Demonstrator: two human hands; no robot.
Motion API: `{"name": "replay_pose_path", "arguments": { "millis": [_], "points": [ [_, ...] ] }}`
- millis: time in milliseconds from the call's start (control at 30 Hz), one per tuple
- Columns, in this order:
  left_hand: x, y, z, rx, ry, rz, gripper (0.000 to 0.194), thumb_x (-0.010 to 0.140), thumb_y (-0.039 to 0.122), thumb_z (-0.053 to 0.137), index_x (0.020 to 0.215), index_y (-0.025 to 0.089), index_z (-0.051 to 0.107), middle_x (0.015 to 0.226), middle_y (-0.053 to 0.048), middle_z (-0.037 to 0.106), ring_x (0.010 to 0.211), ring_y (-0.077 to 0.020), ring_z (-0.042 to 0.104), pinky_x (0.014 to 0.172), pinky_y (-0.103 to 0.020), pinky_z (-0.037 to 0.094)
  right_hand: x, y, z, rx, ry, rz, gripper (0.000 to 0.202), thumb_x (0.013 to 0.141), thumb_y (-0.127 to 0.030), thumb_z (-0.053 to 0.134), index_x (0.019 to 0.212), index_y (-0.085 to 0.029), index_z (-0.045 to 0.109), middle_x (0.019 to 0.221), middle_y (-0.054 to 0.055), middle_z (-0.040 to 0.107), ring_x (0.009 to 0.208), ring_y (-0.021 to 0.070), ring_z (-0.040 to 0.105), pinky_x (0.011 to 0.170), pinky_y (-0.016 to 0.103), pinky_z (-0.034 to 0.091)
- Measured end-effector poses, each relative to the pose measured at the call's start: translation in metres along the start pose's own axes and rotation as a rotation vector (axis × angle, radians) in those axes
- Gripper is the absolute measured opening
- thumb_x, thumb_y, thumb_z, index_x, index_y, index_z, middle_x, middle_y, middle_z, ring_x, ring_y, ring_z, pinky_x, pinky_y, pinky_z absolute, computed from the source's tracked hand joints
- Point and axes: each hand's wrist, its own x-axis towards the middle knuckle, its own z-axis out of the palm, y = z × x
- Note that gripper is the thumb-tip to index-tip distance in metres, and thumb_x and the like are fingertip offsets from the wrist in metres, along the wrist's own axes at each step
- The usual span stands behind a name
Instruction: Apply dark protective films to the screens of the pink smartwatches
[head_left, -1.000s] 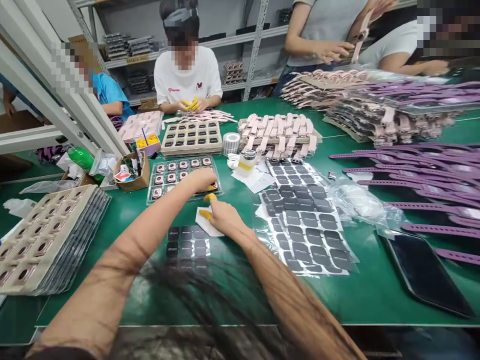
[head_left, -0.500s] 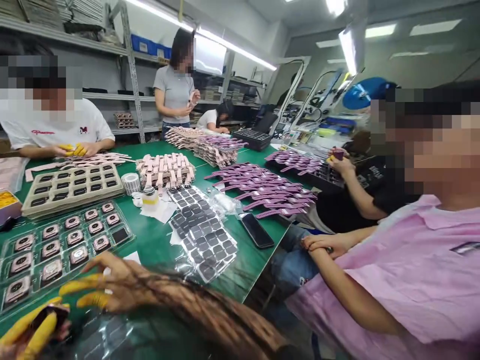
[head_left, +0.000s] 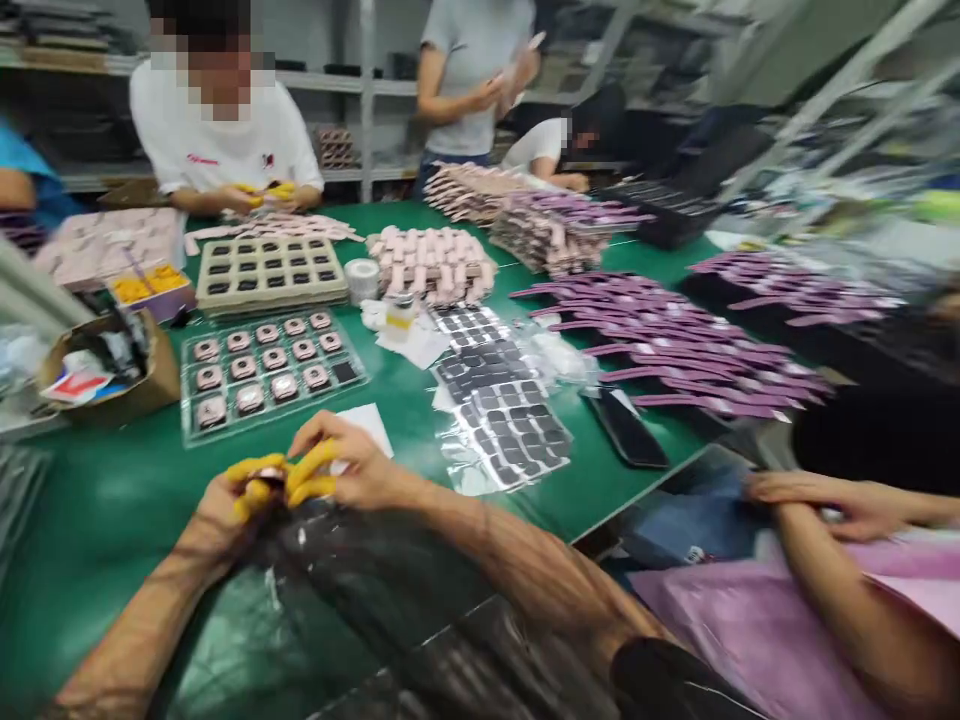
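Left hand (head_left: 238, 497) and right hand (head_left: 346, 467) meeting fingertip to fingertip over a small pink watch case (head_left: 268, 473), yellow finger cots on both, clear tray of watch cases (head_left: 264, 368) just beyond them, white paper (head_left: 369, 422) beside the right hand, green table (head_left: 112, 500) beneath

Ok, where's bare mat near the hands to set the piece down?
Bare green mat lies left of the left hand, below the clear tray of watch cases and the cardboard box. A narrower strip runs between white paper and film sheets. Farther back is crowded with straps.
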Motion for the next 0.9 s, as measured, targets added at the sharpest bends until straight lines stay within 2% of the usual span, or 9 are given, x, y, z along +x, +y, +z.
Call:
{"name": "replay_pose_path", "arguments": {
  "millis": [67,167,233,300,367,533,700,800,900],
  "points": [
    [-0.001,0.001,0.004,-0.230,0.028,-0.041,0.059,0.044,0.066,0.098,0.081,0.024,0.077,0.080,-0.004,0.076,0.067,-0.0199,0.071,0.066,-0.037,0.064,-0.014,-0.023,-0.003,0.264,0.275,0.138,0.037,0.075,-0.057,0.082,0.076,-0.026,0.063,0.073,-0.003,0.057,0.061,0.0104,0.047,0.060,0.027,0.046],
    [0.005,0.003,0.014,-0.303,0.057,-0.025,0.070,0.057,0.054,0.098,0.112,0.021,0.069,0.082,-0.002,0.073,0.058,-0.0140,0.067,0.056,-0.029,0.061,-0.053,-0.049,-0.012,0.235,0.328,0.357,0.040,0.073,-0.055,0.087,0.090,-0.027,0.065,0.069,-0.005,0.051,0.052,0.0083,0.038,0.049,0.025,0.034],
    [0.011,0.003,0.023,-0.363,0.069,0.016,0.063,0.068,0.048,0.094,0.116,0.021,0.063,0.086,0.000,0.072,0.059,-0.0113,0.066,0.059,-0.026,0.060,-0.089,-0.055,-0.010,0.039,0.174,0.499,0.044,0.076,-0.047,0.087,0.113,-0.034,0.067,0.073,-0.003,0.060,0.058,0.0127,0.051,0.053,0.027,0.041],
    [0.016,0.003,0.034,-0.421,0.030,-0.001,0.053,0.076,0.043,0.090,0.114,0.020,0.063,0.088,-0.001,0.071,0.063,-0.0102,0.067,0.062,-0.025,0.060,-0.122,-0.053,0.000,-0.212,-0.034,0.600,0.027,0.082,-0.046,0.081,0.104,-0.034,0.070,0.074,-0.001,0.064,0.055,0.0140,0.051,0.051,0.029,0.041],
    [0.019,0.002,0.042,-0.468,-0.023,-0.040,0.051,0.076,0.040,0.090,0.114,0.018,0.064,0.087,-0.001,0.070,0.063,-0.0100,0.067,0.062,-0.024,0.058,-0.140,-0.048,0.009,-0.494,-0.139,0.495,0.021,0.084,-0.048,0.078,0.097,-0.033,0.072,0.080,0.001,0.066,0.059,0.0172,0.055,0.052,0.032,0.044],
    [0.019,-0.005,0.038,-0.434,-0.076,-0.069,0.058,0.069,0.037,0.095,0.115,0.016,0.067,0.092,-0.002,0.071,0.064,-0.0111,0.067,0.065,-0.027,0.060,-0.087,-0.020,-0.023,-0.894,0.098,0.291,0.046,0.095,-0.058,0.065,0.131,-0.029,0.066,0.105,0.008,0.062,0.083,0.0224,0.061,0.073,0.039,0.055],
    [0.014,-0.008,0.030,-0.339,-0.113,-0.076,0.061,0.062,0.028,0.098,0.114,0.015,0.069,0.098,-0.005,0.073,0.076,-0.0133,0.069,0.073,-0.028,0.060,-0.025,0.022,-0.070,-1.080,0.131,0.311,0.022,0.090,-0.039,0.071,0.092,-0.016,0.070,0.129,0.020,0.058,0.127,0.0367,0.047,0.111,0.056,0.041],
    [0.012,-0.007,0.032,-0.309,-0.118,-0.083,0.067,0.061,0.027,0.097,0.120,0.016,0.068,0.102,-0.005,0.072,0.076,-0.0141,0.071,0.072,-0.028,0.058,-0.024,0.026,-0.070,-0.862,0.186,0.167,0.023,0.093,-0.033,0.065,0.076,-0.018,0.058,0.129,0.015,0.064,0.125,0.0305,0.053,0.110,0.051,0.041],
    [0.012,-0.007,0.034,-0.324,-0.152,-0.102,0.069,0.057,0.024,0.099,0.119,0.015,0.068,0.097,-0.005,0.073,0.076,-0.0140,0.070,0.073,-0.027,0.058,-0.021,0.022,-0.050,-0.647,0.142,-0.001,0.024,0.097,-0.035,0.064,0.080,-0.019,0.058,0.102,0.007,0.069,0.093,0.0181,0.062,0.087,0.036,0.050]
  ]
}}
